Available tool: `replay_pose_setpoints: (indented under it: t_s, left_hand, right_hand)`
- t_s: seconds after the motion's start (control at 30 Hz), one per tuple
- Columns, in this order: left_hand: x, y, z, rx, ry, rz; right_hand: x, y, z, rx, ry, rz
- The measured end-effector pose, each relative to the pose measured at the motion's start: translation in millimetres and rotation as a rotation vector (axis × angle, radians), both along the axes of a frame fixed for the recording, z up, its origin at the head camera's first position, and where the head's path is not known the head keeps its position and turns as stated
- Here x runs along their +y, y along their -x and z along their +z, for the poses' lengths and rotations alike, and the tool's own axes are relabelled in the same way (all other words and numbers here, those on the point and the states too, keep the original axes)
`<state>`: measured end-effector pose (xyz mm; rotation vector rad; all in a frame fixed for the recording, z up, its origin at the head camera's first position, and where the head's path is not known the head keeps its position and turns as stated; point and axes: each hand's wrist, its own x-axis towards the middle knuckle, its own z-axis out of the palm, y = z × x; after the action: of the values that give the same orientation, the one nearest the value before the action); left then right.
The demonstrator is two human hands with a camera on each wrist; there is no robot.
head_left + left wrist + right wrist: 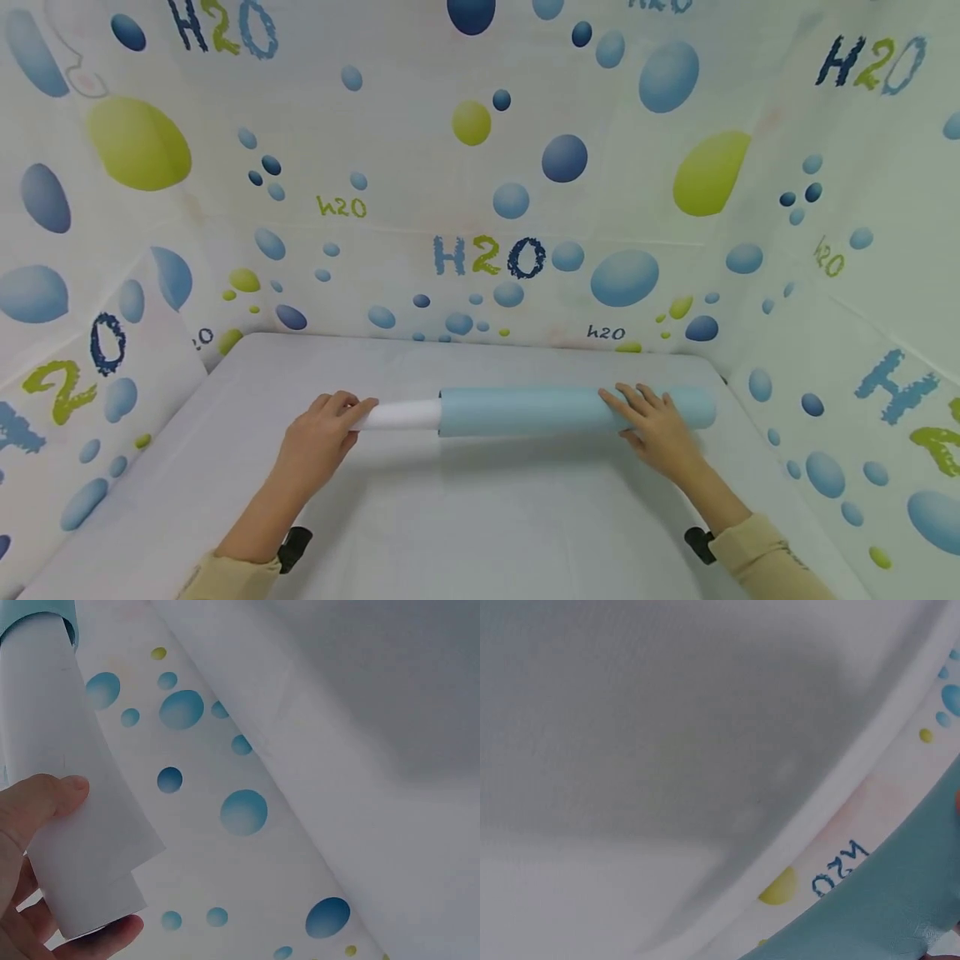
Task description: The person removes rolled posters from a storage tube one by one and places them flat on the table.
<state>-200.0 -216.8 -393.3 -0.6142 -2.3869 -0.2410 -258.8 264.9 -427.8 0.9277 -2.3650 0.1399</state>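
Observation:
Held level over the table, a rolled white paper sheet [408,415] runs into the left end of a light blue tube [525,411]. My left hand [318,437] grips the outer end of the white roll. In the left wrist view its thumb lies across the white roll [71,847], whose loose edge stands out, and the fingers curl beneath; the blue tube's mouth [37,609] surrounds the far part. Near the tube's right end, my right hand [658,433] holds it with spread fingers on top and the thumb on the near side. The right wrist view shows the blue tube [885,900] at the lower right, with only bits of fingers.
A white-covered table [480,517] lies below, with the tube's shadow on it. Around the table hangs a white backdrop [405,150] printed with blue and green drops and H2O lettering. Dark wrist straps [295,548] show by the beige sleeves [232,579].

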Motion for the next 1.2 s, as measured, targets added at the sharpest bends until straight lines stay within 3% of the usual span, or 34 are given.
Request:
replay_pose_setpoints:
  t_s: [0.2,0.47,0.6,0.7,0.83,0.9,1.03,1.2]
  left_hand:
    - [15.7,4.4,-4.2,-0.058,-0.036,-0.020]
    - [28.2,14.0,-15.8,-0.041,-0.143,-0.171]
    - [32.4,15.9,-20.9,-0.067,-0.260,-0.197]
    - [37.2,12.5,-21.3,-0.204,-0.459,-0.154]
    - [42.9,6.3,-14.9,-0.502,-0.833,-0.039]
    - [44.5,5.4,-11.1,-0.627,-0.976,0.008]
    - [46.0,4.8,-7.7,-0.782,-1.116,0.026]
    - [50.1,3.6,-12.2,-0.830,-1.183,-0.041]
  right_hand:
    - [-8,-5.8,-1.5,0.044,-0.025,0.002]
    - [-17,-12.6,0.7,0.058,-0.045,-0.017]
    - [-17,-16.1,1.2,0.045,-0.044,-0.046]
    - [-17,-17.5,1.2,0.043,-0.050,-0.065]
    - [-18,-18.2,2.5,0.051,-0.048,-0.070]
    - [-19,-18.4,3.1,0.055,-0.046,-0.071]
    - [-19,-19.2,3.6,0.057,-0.054,-0.075]
    - [-20,-20.2,3.7,0.056,-0.063,-0.077]
